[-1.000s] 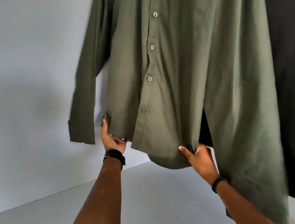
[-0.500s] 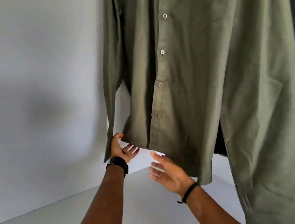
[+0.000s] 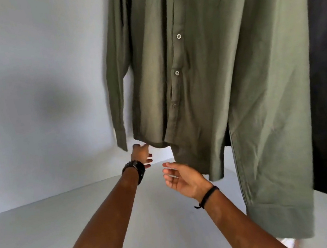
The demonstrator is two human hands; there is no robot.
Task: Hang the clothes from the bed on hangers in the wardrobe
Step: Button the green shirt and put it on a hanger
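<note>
Both hands had released the one green shirt (image 3: 224, 73): left hand (image 3: 141, 155) touched its hem, fingers relaxed; right hand (image 3: 182, 179) hung loose below it, holding nothing.

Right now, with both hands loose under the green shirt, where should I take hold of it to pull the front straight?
Probably pinch the bottom hem of the green shirt by the button placket, coming up from below. That edge hangs free and lowest, just above the open right hand. The left hand could take the hem corner beside the hanging cuff.
</note>
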